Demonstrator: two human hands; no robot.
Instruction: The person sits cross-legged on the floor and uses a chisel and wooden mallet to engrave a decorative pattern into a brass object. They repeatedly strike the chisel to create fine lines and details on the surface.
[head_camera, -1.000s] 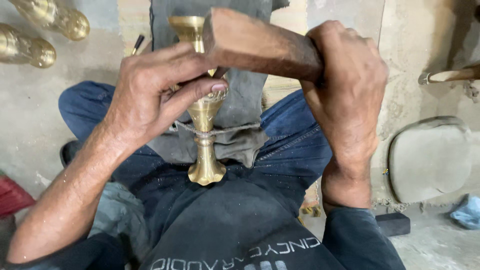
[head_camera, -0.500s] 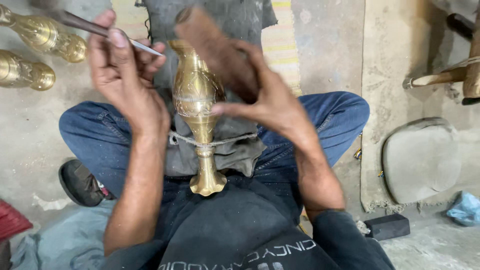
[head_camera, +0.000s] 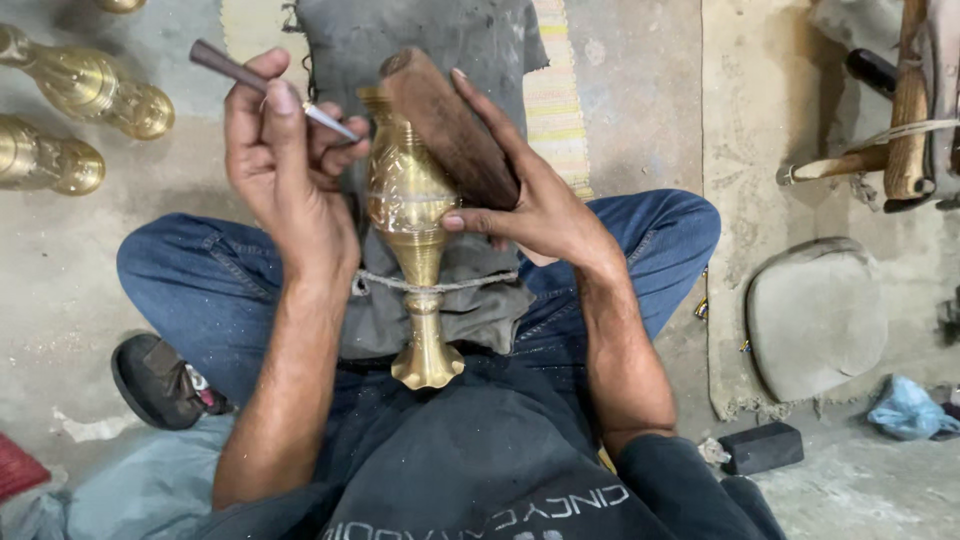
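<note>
A brass vase lies across my lap on a grey cloth, tied at its stem with a cord, its flared foot toward me. My left hand grips a thin metal engraving tool with a dark handle, the tip resting near the vase's upper body. My right hand holds a brown wooden block against the right side of the vase, fingers touching the brass.
Two more brass vases lie on the concrete floor at the far left. A flat grey stone, a small black block, a blue rag and wooden-handled tools are at the right. A black shoe sits under my left knee.
My left hand came off the vase's neck and took up the engraving tool. My right hand lowered the wooden block from over the vase to its right side.
</note>
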